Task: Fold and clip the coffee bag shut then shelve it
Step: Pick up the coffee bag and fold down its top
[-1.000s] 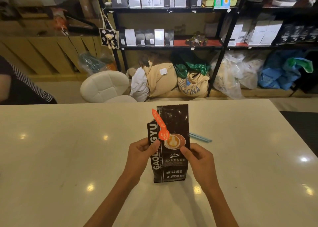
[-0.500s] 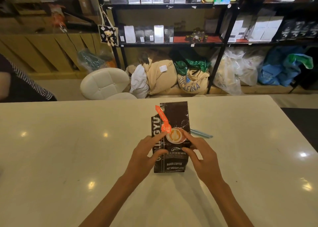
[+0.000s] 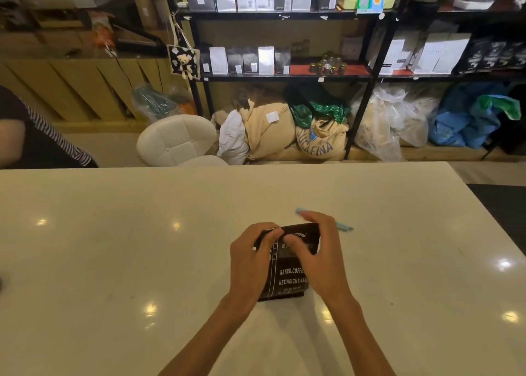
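Both my left hand (image 3: 250,259) and right hand (image 3: 316,256) press the dark glossy coffee bag's (image 3: 287,276) top down, fingers clamped on it, against the white tabletop (image 3: 142,247); I judge folding underway, clipping and shelving remaining.

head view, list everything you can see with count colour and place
coffee bag: one, black with white print, on the table, top folded down under both hands
clip: one, light blue, flat on the table just beyond the right hand
table: one, glossy cream, fills the foreground
stool: one, white padded, behind the table
shelving: black metal racks along the back wall, holding white and black bags and small jars
sacks: several, tan, white, clear and blue, on the floor under the shelves
another person's striped sleeve: one, far left edge
left hand: grip on the bag's left side
right hand: pressing on the fold
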The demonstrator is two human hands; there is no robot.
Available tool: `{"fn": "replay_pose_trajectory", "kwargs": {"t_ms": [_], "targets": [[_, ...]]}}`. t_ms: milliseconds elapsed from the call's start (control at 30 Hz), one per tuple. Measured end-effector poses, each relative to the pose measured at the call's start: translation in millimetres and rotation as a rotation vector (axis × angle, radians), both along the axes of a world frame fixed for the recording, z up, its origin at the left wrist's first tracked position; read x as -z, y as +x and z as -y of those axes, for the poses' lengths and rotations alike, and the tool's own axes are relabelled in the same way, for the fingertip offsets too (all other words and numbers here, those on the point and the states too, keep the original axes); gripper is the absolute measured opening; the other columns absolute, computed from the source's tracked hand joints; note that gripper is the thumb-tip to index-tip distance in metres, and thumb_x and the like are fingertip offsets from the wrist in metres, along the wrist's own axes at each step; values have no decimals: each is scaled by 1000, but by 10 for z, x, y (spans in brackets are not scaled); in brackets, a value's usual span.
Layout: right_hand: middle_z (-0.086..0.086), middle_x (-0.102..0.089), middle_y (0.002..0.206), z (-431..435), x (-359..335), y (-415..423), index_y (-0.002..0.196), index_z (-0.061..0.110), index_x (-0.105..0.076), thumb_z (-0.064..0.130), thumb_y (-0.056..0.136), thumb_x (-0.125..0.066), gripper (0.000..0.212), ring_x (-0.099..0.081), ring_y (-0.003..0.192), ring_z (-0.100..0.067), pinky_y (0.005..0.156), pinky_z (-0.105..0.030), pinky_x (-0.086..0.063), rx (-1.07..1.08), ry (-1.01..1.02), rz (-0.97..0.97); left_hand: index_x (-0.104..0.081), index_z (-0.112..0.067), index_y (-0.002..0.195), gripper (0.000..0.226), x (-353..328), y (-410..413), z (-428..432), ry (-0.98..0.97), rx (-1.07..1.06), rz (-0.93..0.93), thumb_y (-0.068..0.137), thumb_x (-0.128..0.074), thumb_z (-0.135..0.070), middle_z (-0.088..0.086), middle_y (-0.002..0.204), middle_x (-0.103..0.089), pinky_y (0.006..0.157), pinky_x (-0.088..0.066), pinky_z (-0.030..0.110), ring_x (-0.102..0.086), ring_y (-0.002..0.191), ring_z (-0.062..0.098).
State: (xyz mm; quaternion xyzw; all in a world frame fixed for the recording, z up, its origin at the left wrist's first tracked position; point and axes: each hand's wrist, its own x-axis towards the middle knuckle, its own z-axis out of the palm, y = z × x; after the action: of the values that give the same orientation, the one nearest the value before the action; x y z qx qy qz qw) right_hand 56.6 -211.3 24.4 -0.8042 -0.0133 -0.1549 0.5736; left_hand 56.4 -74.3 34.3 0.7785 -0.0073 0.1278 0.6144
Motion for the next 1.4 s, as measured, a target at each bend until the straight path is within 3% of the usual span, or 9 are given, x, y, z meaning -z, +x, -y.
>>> {"fn": "replay_pose_trajectory", "kwargs": {"t_ms": [100, 333, 533, 700, 767, 933, 1067, 1300, 1400], "targets": [[24, -55, 98, -178, -67, 9, 131, 54, -41, 56, 72, -72, 67, -61, 95, -3, 79, -10, -49, 54, 86, -32, -66, -27, 84, 17, -38, -26, 51, 15, -56, 76, 92, -52, -29, -15, 84, -69, 66, -50, 11, -68, 77, 6], [16, -69, 82, -257, -121, 88, 120, 56, -53, 59, 91, -49, 29, -68, 71, -2, 55, -13, -52, 181, 275, 38, -60, -31, 78, 23, -73, 5, 52, -69, -152, 66, 96, -48, -26, -13, 76, -67, 59, -51, 15, -65, 67, 6], [23, -73, 89, -213, -74, 1, 109, 54, -55, 77, 72, -56, 44, -73, 73, -2, 56, -18, -57, -45, 229, -192, -57, -31, 68, 35, -89, 78, -17, -227, -271, -41, 102, -46, -32, -11, 65, -64, 53, -51, 17, -60, 58, 3], [14, -76, 79, -117, 14, -15, 85, 32, -69, 70, 79, -53, 42, -73, 66, -4, 54, -15, -55, 181, 249, -187, -55, -34, 99, 9, -102, 73, 131, -209, 2, -176, 96, -52, -42, -21, 85, -69, 62, -56, 16, -70, 77, 0], [9, -77, 74, -15, 9, 48, 80, 25, -72, 66, 85, -45, 50, -73, 63, -7, 51, -14, -53, 250, 335, -207, -47, -45, 110, 30, -39, 17, 209, -115, 95, -214, 87, -66, -42, -31, 94, -67, 67, -55, 12, -67, 87, -8], [2, -78, 74, 28, 25, 62, 78, 25, -73, 71, 86, -33, 62, -76, 66, -13, 50, -17, -55, 236, 469, -346, -52, -38, 89, 10, 11, 67, 179, -1, 37, -166, 92, -58, -46, -11, 79, -71, 55, -54, 15, -70, 71, -3], [8, -70, 56, -69, 97, 31, 50, 26, -57, 70, 88, -30, 64, -66, 48, -4, 42, -12, -47, 365, 316, -204, -61, -20, 91, 26, 97, 73, 50, -64, 122, -225, 98, -48, -41, -6, 79, -74, 56, -56, 19, -72, 69, 4], [8, -70, 63, -81, 247, 191, 68, 25, -67, 76, 88, -16, 75, -66, 60, -3, 61, -28, -54, -13, -231, -404, -58, -15, 104, 9, 417, 62, -408, -279, -9, -236, 99, -52, -10, 9, 103, -71, 74, -61, 35, -73, 92, 23], [6, -71, 86, 362, 354, 477, 86, 31, -68, 47, 99, -40, 34, -63, 80, -15, 65, -31, -46, 246, -554, -300, -55, -17, 99, 11, 498, 69, -507, -244, -61, -227, 101, -48, -8, 13, 101, -69, 75, -61, 48, -71, 91, 31]]}}
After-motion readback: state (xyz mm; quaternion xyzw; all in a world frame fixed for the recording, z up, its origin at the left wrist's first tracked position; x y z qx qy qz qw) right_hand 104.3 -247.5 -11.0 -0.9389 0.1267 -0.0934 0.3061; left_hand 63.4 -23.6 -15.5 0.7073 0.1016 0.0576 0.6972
